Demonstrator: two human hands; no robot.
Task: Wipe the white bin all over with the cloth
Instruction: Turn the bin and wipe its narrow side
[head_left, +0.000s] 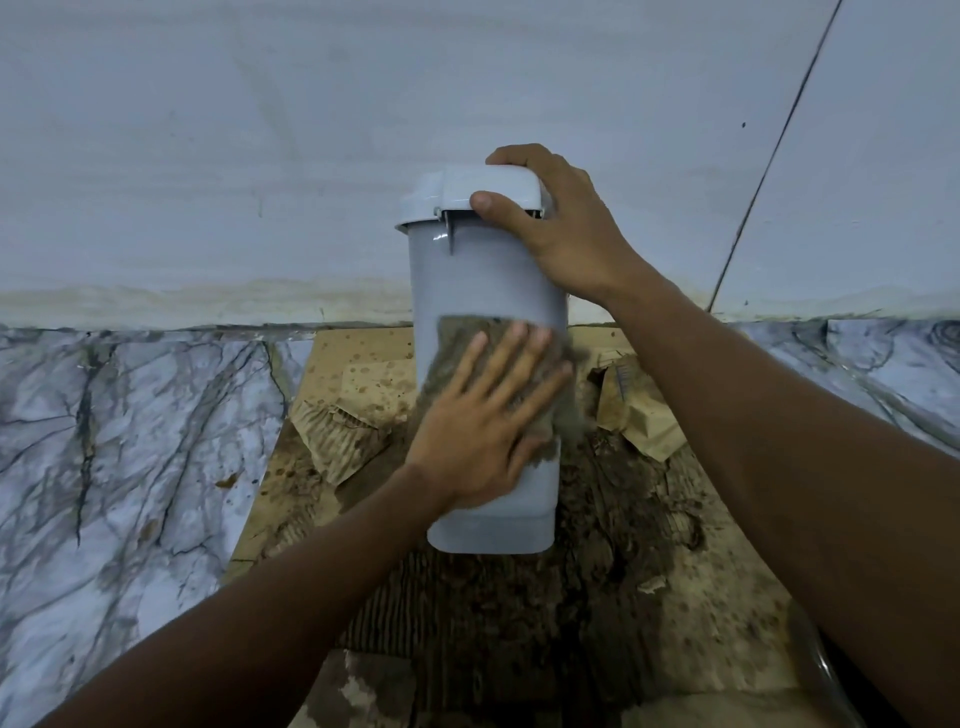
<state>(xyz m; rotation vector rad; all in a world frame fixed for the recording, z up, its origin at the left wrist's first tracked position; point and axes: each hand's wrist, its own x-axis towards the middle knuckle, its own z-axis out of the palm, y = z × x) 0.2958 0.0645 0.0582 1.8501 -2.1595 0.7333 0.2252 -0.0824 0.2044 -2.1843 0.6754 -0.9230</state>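
Head view. Found the white bin (485, 280) standing upright on sodden, stained cardboard (519, 597) laid over a marble floor (104, 441), close against a pale wall (311, 130). Judged the cardboard as put down to catch dirt and drips.

Recorded the right hand (561, 228) clamped over the lid (467, 192), thumb on the front edge, fingers curled across the top. Assessed this as bracing: steadies the tall, light body against the sideways push of wiping and probably keeps the lid down.

Recorded the left hand (483, 426) flat and unclenched, fingers straight and spread, pressing a grey-brown cloth (467, 343) against the near face of the bin at about mid-height. Grasps nothing; pins the cloth by palm pressure alone, likely to spread contact over a wide patch.

Noted the cloth covering the middle band only, with the upper body, base step and lid bare of it. Could not inspect the far face or the sides. Judged wiping as under way on the front, with the other faces and lid yet to be confirmed. Flagged one risk: tipping or sliding on the wet cardboard under any slackening of the bracing grip.
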